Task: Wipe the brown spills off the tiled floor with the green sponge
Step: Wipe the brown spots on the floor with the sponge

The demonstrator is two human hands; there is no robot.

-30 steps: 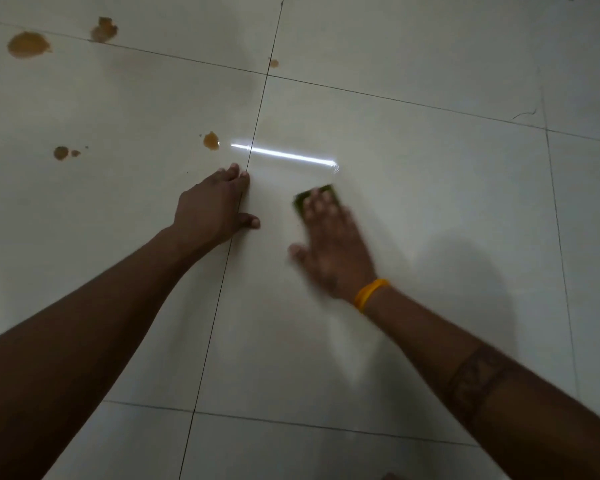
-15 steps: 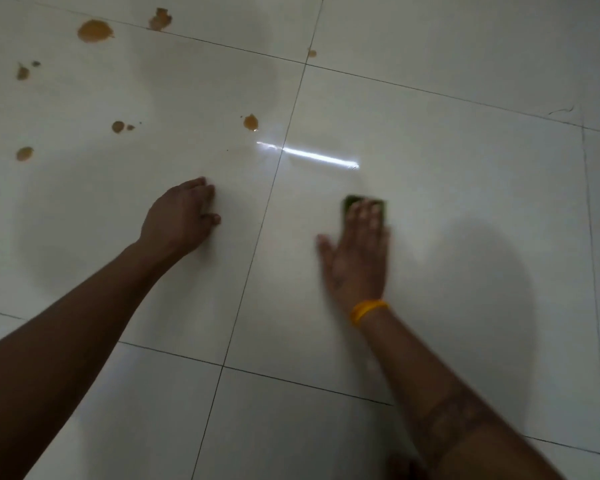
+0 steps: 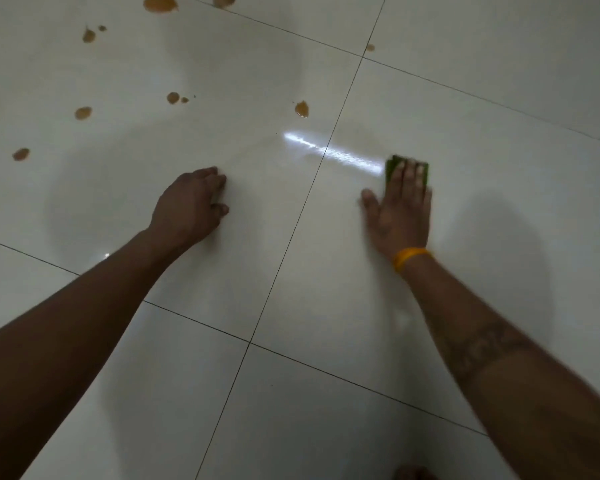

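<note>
My right hand [image 3: 400,211], with a yellow wristband, lies flat on the green sponge [image 3: 392,165], pressing it to the white tiled floor [image 3: 465,140]; only the sponge's far edge shows past the fingertips. My left hand [image 3: 189,207] rests on the neighbouring tile with the fingers curled under, holding nothing. Several brown spills lie to the upper left: the nearest drop [image 3: 301,108] is beyond the grout line, left of the sponge, and others [image 3: 173,97] [image 3: 83,112] [image 3: 21,154] [image 3: 159,2] spread farther left and back.
Dark grout lines [image 3: 291,230] cross the glossy tiles. A bright strip of reflected light [image 3: 333,154] runs just left of the sponge. A small brown speck [image 3: 370,47] sits at a grout crossing farther back. A bit of my foot [image 3: 413,474] shows at the bottom edge.
My right hand has slid the sponge to the right across the tile. My left hand has shifted left off the grout line and curled its fingers. More spills have come into view at left.
</note>
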